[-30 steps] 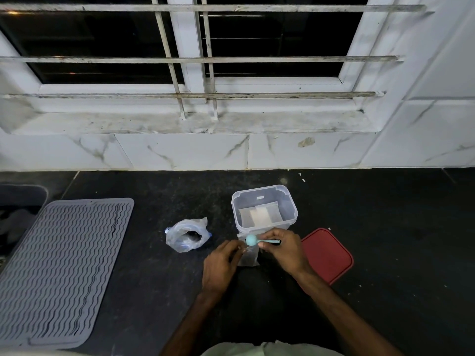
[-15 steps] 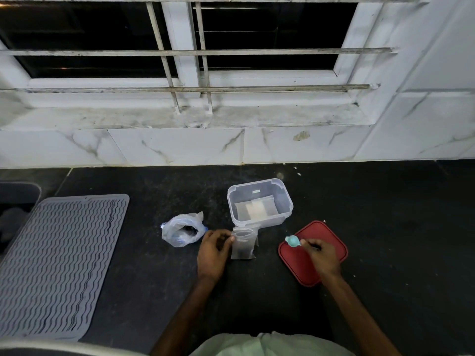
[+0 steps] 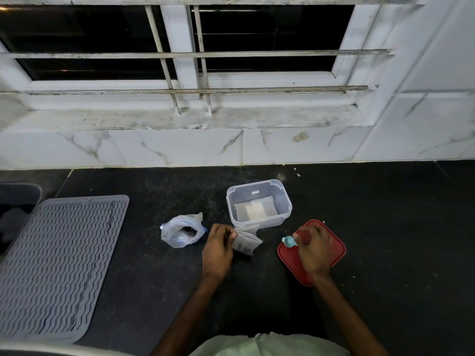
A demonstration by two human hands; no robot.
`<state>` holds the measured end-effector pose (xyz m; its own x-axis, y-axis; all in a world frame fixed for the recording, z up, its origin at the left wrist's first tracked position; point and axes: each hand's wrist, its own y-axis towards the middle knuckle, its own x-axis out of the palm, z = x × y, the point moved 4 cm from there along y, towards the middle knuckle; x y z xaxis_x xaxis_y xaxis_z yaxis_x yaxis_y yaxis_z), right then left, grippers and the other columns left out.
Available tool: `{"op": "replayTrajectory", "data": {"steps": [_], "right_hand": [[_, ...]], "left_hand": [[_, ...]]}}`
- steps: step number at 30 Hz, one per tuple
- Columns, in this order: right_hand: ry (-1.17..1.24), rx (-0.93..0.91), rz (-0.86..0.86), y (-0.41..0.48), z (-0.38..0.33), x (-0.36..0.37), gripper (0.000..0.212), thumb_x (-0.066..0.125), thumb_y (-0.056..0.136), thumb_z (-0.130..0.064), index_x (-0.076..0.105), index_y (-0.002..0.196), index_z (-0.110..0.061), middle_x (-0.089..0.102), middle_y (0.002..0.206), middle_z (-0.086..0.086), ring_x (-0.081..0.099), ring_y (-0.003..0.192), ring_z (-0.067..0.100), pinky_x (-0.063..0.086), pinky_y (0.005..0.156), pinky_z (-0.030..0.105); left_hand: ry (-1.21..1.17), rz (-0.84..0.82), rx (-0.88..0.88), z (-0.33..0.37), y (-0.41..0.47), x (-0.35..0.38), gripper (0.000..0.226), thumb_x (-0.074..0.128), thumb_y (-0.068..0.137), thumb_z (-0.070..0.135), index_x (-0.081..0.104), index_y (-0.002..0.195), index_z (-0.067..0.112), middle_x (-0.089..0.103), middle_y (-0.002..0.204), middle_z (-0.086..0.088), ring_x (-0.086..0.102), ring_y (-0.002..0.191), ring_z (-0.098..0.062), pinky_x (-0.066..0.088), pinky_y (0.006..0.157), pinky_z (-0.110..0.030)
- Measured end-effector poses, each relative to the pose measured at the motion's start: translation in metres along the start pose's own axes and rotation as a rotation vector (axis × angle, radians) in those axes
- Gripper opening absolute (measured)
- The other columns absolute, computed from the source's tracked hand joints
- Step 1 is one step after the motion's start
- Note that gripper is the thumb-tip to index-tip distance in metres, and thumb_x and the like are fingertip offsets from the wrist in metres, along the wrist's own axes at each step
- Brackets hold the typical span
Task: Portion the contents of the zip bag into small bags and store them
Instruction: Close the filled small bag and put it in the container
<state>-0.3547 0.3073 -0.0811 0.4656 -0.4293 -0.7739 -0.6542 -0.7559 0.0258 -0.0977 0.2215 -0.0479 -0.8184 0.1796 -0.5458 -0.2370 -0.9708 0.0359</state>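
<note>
Left hand [image 3: 218,249] is down on the dark surface [image 3: 385,240], its grip pinching the upper left corner of a small bag [image 3: 247,243]. The bag sits tilted, just in front of the clear container [image 3: 270,220], and a little dark content shows through the plastic. Over on the right, the right hand [image 3: 314,249] hangs above the red lid [image 3: 289,258], which lies flat on the surface beside the container. Its grip is curled round the handle of a teal spoon [image 3: 290,241], and the bowl of the spoon pokes out to the left over the lid's edge. The hand is blurred, so whether the spoon touches the lid I cannot tell. Inside the open container, flat small bags [image 3: 255,209] lie on the bottom. The zip bag [image 3: 182,231] slumps just left of the left hand, its mouth gaping and dark contents showing inside. Further left lies a grey ribbed mat [image 3: 59,263].
</note>
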Motion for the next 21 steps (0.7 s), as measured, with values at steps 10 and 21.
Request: {"op": "replayTrajectory", "data": {"steps": [10,21], "right_hand": [[0.592,-0.178,-0.409,-0.035,-0.101,0.006,0.015,0.079,0.080,-0.016,0.072,0.094,-0.019,0.072,0.093,-0.008,0.067,0.090,0.007,0.054,0.080,0.020],[0.101,-0.383,-0.154,-0.035,-0.102,0.010,0.011,0.077,0.074,-0.016,0.069,0.076,-0.023,0.067,0.078,-0.014,0.060,0.077,0.005,0.053,0.076,0.038]], "left_hand": [[0.041,0.027,0.054,0.020,0.001,0.007,0.010,0.056,0.096,0.019,0.055,0.089,0.026,0.050,0.097,0.011,0.051,0.081,0.004,0.040,0.067,-0.022],[0.039,-0.057,0.008,0.023,-0.018,0.018,0.014,0.053,0.096,0.024,0.049,0.086,0.033,0.045,0.095,0.017,0.054,0.080,-0.001,0.035,0.060,-0.022]]}}
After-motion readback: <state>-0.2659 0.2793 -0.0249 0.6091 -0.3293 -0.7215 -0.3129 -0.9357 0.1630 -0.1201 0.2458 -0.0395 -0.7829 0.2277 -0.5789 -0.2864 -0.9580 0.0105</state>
